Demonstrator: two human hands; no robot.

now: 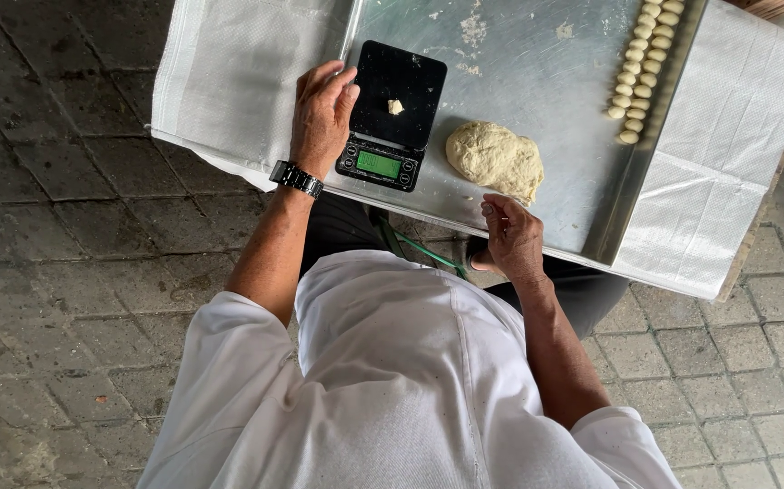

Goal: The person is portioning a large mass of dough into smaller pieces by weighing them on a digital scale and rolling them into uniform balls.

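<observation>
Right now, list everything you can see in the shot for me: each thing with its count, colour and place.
Digital scale: one, black with a green lit display, at the tray's near left edge.
Small dough piece: one, pale cream, on the scale's platform.
Dough lump: one, pale cream, on the tray right of the scale.
Dough balls: many, too small to count surely, cream, in two rows along the tray's right side.
Metal tray: one, silver, flour-smeared, on the white cloth.
White cloth: woven, under the tray.
Paved floor: grey bricks, all around.
Wristwatch: one, black, on the left wrist.
Left hand: resting at the scale's left edge.
Right hand: fingers pinched together, beside the dough lump; whether they hold anything cannot be told.
</observation>
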